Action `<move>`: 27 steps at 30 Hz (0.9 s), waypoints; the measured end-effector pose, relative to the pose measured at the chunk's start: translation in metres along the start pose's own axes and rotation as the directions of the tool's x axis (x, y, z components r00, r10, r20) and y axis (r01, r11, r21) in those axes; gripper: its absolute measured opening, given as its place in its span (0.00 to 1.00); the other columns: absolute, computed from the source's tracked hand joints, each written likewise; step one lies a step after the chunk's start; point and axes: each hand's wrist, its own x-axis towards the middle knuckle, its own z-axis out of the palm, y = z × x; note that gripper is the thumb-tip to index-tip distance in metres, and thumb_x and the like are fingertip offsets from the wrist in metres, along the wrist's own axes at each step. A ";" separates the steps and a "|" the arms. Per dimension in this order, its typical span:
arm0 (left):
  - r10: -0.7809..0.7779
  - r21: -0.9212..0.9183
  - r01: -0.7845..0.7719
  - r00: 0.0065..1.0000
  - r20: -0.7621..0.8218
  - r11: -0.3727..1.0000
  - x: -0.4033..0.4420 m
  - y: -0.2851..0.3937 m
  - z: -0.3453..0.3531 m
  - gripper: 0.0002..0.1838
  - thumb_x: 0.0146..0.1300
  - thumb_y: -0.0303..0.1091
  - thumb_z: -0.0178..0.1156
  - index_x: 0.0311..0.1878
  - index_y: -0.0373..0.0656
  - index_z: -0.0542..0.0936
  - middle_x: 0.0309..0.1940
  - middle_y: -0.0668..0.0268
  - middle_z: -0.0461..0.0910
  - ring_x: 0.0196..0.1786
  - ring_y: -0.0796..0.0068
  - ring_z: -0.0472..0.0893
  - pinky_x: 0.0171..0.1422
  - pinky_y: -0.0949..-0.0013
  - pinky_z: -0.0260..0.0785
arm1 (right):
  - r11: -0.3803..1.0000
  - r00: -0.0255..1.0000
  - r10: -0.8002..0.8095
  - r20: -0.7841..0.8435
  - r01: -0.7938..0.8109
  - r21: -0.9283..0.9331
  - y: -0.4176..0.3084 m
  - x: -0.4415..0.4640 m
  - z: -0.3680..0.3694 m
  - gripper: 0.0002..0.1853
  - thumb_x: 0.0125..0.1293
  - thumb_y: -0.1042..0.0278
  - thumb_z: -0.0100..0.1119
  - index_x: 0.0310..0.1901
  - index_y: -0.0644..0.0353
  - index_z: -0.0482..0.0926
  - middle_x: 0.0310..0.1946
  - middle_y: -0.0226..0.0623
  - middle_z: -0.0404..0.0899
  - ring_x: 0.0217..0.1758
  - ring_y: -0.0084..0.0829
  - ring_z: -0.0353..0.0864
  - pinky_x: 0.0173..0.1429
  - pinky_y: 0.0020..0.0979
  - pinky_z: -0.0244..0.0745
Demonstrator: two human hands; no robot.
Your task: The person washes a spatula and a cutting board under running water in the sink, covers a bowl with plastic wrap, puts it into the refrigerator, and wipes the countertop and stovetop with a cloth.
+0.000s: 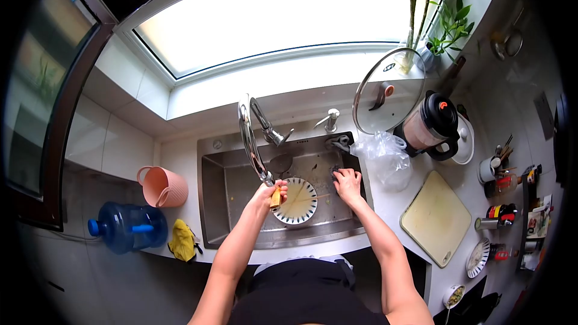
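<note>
My left hand (271, 195) is closed round a small yellow item (276, 198) at the left edge of a white plate, below the tap's spout. The plate (296, 210) with a dark-patterned rim lies in the steel sink (241, 238), and thin sticks seem to lie across it. On the sink's right side, my right hand (347, 184) has its fingers bent over a small dark item (335, 172), touching it. The curved chrome tap (246, 129) stands at the sink's back edge. A dark round shape (280, 163) lies in the sink behind the plate.
Right of the sink are a plastic bag (385, 159), a cutting board (436, 218), a blender jug (424, 126) and a glass lid (356, 102). Left are a pink pitcher (171, 186), a blue water bottle (127, 227) and a yellow cloth (182, 241).
</note>
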 end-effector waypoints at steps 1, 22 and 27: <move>0.037 0.026 -0.037 0.999 0.013 0.999 0.000 -0.002 0.000 0.09 0.70 0.37 0.52 0.41 0.41 0.72 0.21 0.68 0.71 0.19 0.75 0.71 0.24 0.68 0.70 | 0.999 0.999 0.008 -0.043 -0.006 0.035 -0.004 0.005 0.000 0.16 0.52 0.68 0.67 0.46 0.53 0.83 0.47 0.33 0.80 0.52 0.34 0.75 0.58 0.40 0.66; 0.035 0.064 -0.033 0.999 -0.019 0.997 -0.042 -0.031 -0.020 0.09 0.69 0.33 0.45 0.44 0.40 0.71 0.20 0.70 0.68 0.17 0.77 0.67 0.23 0.72 0.66 | 0.113 0.745 -0.297 0.598 -0.594 0.796 -0.150 0.053 -0.002 0.23 0.75 0.55 0.45 0.54 0.67 0.79 0.47 0.36 0.83 0.52 0.23 0.78 0.60 0.28 0.70; 0.055 -0.009 -0.055 0.998 -0.032 0.998 -0.005 -0.014 0.008 0.08 0.69 0.33 0.46 0.40 0.40 0.71 0.20 0.67 0.71 0.17 0.74 0.70 0.24 0.69 0.70 | 0.214 0.847 -0.128 0.516 -0.485 0.848 -0.104 0.047 -0.027 0.21 0.75 0.60 0.44 0.60 0.67 0.74 0.58 0.41 0.77 0.62 0.29 0.74 0.67 0.28 0.64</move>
